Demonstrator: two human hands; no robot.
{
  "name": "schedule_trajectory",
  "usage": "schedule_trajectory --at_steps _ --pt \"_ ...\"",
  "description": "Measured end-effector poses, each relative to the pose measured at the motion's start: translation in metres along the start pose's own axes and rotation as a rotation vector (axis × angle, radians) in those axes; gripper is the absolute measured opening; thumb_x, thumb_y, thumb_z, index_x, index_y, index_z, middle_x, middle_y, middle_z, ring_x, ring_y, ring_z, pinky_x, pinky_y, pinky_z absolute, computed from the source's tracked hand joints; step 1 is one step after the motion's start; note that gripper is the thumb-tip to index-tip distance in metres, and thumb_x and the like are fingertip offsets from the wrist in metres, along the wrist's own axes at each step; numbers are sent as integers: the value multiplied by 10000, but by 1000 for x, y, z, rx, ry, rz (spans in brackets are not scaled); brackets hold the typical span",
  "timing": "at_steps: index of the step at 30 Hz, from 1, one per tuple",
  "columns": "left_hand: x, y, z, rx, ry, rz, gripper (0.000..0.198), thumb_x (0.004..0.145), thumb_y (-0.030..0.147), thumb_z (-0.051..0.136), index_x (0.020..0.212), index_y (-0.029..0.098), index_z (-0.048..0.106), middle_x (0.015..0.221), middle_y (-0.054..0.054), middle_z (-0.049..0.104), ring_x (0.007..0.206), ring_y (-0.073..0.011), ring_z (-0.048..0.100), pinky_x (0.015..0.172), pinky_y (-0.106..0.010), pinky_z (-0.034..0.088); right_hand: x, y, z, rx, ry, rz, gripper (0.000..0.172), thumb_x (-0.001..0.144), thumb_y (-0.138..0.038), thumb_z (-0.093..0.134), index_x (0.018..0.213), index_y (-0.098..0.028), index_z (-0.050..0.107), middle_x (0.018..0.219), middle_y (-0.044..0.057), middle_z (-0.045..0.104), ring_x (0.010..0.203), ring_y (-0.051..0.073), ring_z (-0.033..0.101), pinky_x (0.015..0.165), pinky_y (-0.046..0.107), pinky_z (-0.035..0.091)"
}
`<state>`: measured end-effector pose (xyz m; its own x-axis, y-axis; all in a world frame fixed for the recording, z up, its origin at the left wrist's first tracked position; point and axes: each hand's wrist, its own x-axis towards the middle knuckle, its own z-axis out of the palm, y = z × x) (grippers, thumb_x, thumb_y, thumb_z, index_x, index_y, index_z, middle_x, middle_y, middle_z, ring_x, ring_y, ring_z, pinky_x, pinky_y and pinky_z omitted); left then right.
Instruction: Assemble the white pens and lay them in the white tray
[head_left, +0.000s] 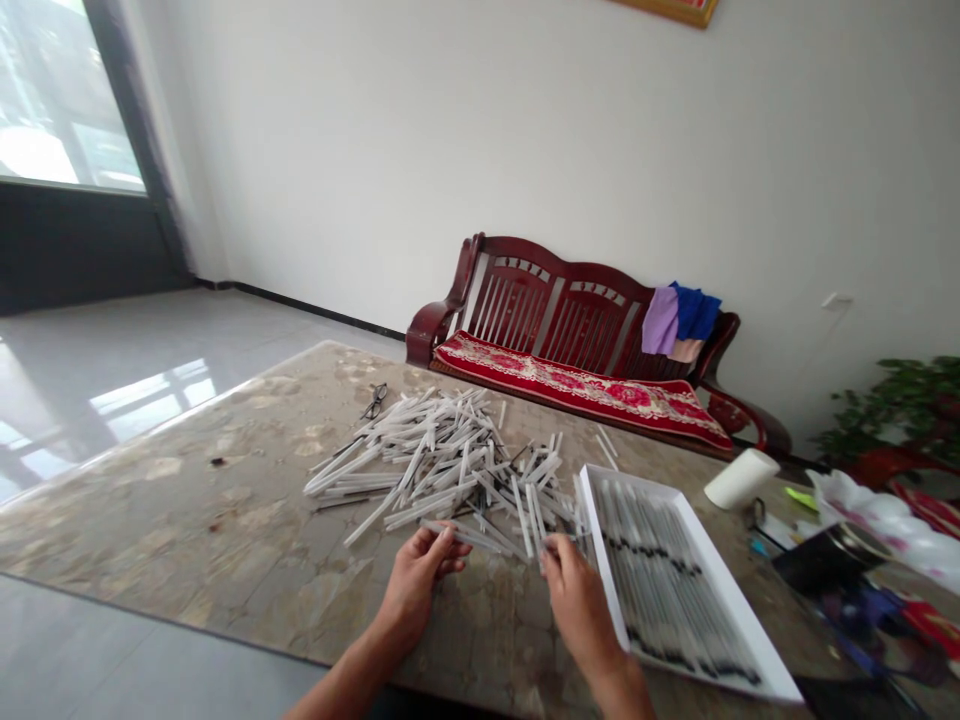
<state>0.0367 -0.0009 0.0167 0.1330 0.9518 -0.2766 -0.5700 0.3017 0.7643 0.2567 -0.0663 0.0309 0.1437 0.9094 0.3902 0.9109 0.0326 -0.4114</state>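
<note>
left hand (420,572) pinching a pale tube (474,540), right hand (576,592) blurred, cannot tell its grip, heaped tubes (442,450) beyond, white tray (727,587) beside right hand

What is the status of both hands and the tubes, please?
Left hand pinching a white tube. Right hand beside white box, its grip blurred. Loose tubes piled ahead, eyeglasses beside them.

Red-patterned cloth (570,381) on wooden bench (564,274); eyeglasses (373,402), white roll (741,479) on table (187,520).
</note>
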Motion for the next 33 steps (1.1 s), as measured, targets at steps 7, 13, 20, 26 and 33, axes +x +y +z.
schedule_trajectory --at_steps 7,13,20,26,33 --pt "-2 -1 0 100 -30 36 444 538 497 862 770 159 692 668 -10 708 657 -195 699 586 -265 551 -12 -47 16 295 60 -10 228 916 -193 467 979 -232 682 938 62 712 893 188 689 799 269 536" --pt "-3 -1 0 172 -74 65 414 573 501 840 758 165 683 653 -13 704 640 -206 696 582 -286 556 -14 -49 20 328 20 -31 252 898 -159 489 1014 -246 695 964 66 712 930 198 685 828 283 538" --pt "-6 0 1 227 -138 97 426 583 522 833 730 156 674 608 -30 704 589 -200 681 561 -284 547 -18 -48 24 400 -4 27 250 888 -208 494 992 -248 718 958 77 715 889 205 686 782 293 558" --pt "-5 -3 -2 257 -222 166 377 675 504 791 713 155 652 570 -31 686 548 -183 656 522 -261 515 -18 -54 27 673 -180 358 305 841 -464 589 867 -193 726 654 35 661 515 163 610 455 250 504" --pt "3 0 3 32 -100 35 420 578 487 865 722 158 648 609 0 678 558 -127 636 554 -210 510 -10 -83 26 1180 -49 423 536 737 -610 693 1045 -172 674 796 45 684 672 172 647 610 285 551"
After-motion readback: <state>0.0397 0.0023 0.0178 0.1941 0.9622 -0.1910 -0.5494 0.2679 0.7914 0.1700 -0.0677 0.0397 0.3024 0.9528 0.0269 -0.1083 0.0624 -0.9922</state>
